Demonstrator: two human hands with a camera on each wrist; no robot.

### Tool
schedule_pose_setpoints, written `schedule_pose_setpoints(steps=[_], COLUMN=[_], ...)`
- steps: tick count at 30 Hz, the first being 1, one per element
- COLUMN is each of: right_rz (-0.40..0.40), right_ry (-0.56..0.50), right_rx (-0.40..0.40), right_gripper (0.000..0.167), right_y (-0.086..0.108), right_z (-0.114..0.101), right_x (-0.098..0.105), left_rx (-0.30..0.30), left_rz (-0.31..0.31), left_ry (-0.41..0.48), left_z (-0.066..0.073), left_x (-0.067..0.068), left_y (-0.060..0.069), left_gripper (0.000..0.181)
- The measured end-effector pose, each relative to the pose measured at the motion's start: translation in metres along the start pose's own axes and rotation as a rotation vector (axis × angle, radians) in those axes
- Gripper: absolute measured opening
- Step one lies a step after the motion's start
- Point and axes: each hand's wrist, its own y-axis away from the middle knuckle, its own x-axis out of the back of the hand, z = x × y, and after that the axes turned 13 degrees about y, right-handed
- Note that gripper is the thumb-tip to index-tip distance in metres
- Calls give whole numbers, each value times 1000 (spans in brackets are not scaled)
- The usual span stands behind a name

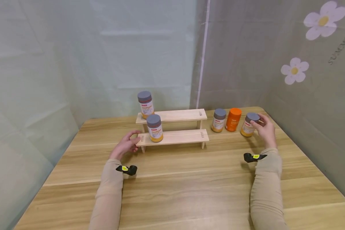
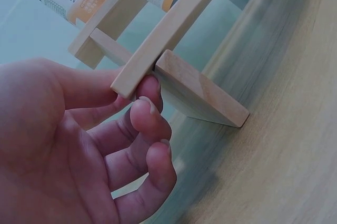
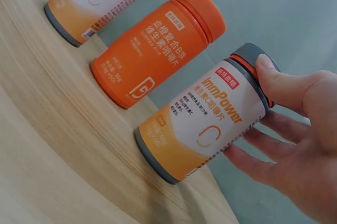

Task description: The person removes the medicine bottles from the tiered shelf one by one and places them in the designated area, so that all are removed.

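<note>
My left hand (image 1: pixel 126 145) pinches the left end of the lower step of a two-tier wooden shelf (image 1: pixel 181 136), the fingers (image 2: pixel 150 113) curled under the board's end. One grey-lidded vitamin bottle (image 1: pixel 155 128) stands near the left of the lower step, and another grey-lidded bottle (image 1: pixel 146 105) on the upper step behind it. My right hand (image 1: pixel 265 131) grips a grey-lidded vitamin bottle (image 3: pixel 205 116) near its lid, thumb on one side and fingers on the other. Whether its base touches the table cannot be told. To its left stand an orange bottle (image 3: pixel 158 50) and another grey-lidded bottle (image 1: pixel 218 120).
The wood-grain table (image 1: pixel 189 188) reaches back to a pale curtain (image 1: pixel 143 48) and a grey curtain with flowers (image 1: pixel 302 102) on the right. Small black wrist cameras (image 1: pixel 129 170) sit on both sleeves.
</note>
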Motion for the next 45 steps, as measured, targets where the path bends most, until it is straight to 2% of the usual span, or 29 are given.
schedule_pose_setpoints(steps=[7, 13, 19, 25, 27, 31, 35, 45], right_rz=[16, 91, 134, 150, 160, 191, 194, 187], right_ry=[-115, -111, -98, -111, -111, -114, -135, -156], right_rx=[-65, -141, -134, -162, -171, -170, -173, -196], right_gripper=[79, 65, 60, 57, 54, 51, 51, 48], right_y=[-1, 0, 1, -1, -2, -4, -5, -13], right_z=[-8, -7, -6, -7, -7, -8, -10, -11], right_x=[-2, -7, -9, -11, -11, -11, -12, -15], left_rx=[-22, -15, -15, -9, -5, -2, -16, -20], left_rz=[-6, -10, -14, -16, -23, -23, -14, -26], left_ry=[5, -3, -11, -9, -4, 2, -8, 11], left_z=[0, 0, -1, -1, 5, 6, -1, -2], left_x=[1, 0, 0, 0, -2, -2, 0, -1], left_y=[1, 1, 1, 1, 6, 6, 2, 2], left_gripper=[51, 50, 50, 51, 51, 51, 50, 50])
